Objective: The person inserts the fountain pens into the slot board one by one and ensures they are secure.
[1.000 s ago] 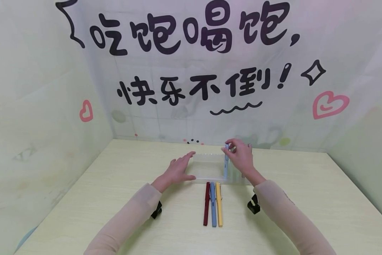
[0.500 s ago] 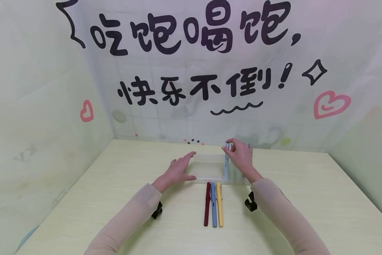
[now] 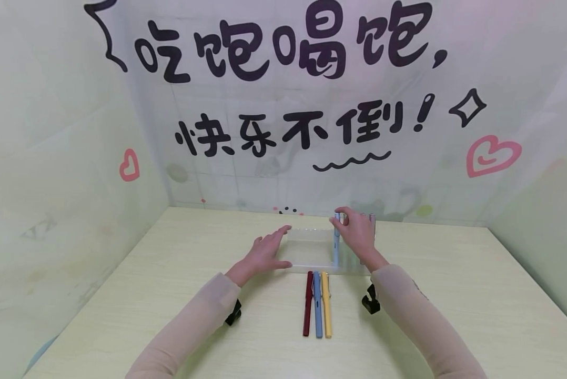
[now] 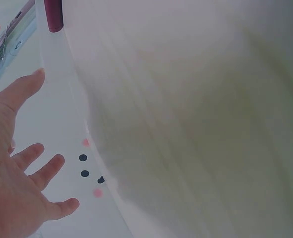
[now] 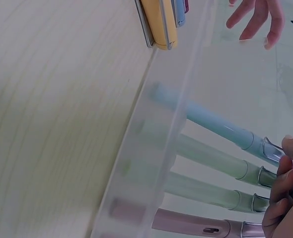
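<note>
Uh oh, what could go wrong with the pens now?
The light blue pen, pinched in the right hand, might tip if let go crooked. Its curled fingers are close to the green pens, so could bump them. The yellow pen lies beside the clear holder; if the holder slides, it may get pushed.

A pale wood-grained tabletop (image 3: 208,337) is backed by a whitish sheet (image 3: 226,184), on which large black characters (image 3: 304,134) are printed above a wavy line (image 3: 352,162). A pink heart (image 3: 487,160) is shown at right. A blue patch (image 3: 41,355) is glimpsed beside the tabletop's left edge.
</note>
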The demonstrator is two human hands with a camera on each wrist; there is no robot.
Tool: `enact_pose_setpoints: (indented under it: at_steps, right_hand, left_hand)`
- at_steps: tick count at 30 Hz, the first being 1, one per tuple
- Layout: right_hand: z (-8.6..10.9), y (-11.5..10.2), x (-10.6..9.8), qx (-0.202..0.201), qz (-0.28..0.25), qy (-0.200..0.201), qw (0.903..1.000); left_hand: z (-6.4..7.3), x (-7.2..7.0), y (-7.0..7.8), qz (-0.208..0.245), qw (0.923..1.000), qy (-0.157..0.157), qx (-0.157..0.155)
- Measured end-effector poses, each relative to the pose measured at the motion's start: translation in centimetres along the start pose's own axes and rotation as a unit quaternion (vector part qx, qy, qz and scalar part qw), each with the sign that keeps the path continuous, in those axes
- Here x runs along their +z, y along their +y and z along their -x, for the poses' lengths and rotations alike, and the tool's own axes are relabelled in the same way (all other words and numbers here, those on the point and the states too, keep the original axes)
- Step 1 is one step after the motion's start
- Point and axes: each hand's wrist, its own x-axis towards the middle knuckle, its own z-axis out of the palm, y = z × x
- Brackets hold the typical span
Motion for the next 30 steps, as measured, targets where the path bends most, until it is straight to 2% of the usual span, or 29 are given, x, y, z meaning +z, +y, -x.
enact_pose_setpoints:
  at_steps: [11, 16, 22, 30]
  right_hand:
    - [0.1, 0.1, 0.1, -0.013, 0.013, 0.005, 0.9998]
    - [0.0, 0.2, -0.5, -0.004, -0.035, -0.004, 0.9994]
    - [0.1, 0.5, -1.9, -0.002, -0.083, 0.013, 0.9965]
    - [1.5, 1.0, -2.7, -0.018, -0.100, -0.016, 0.9947]
  left_hand:
    - [0.2, -0.3, 0.3, -0.003, 1.0000, 0.003, 0.005]
    - [0.2, -0.3, 0.3, -0.003, 1.0000, 0.003, 0.005]
    - [0.3, -0.4, 0.4, 0.001, 1.0000, 0.002, 0.003]
    - [0.3, -0.5, 0.5, -0.005, 1.0000, -0.002, 0.001]
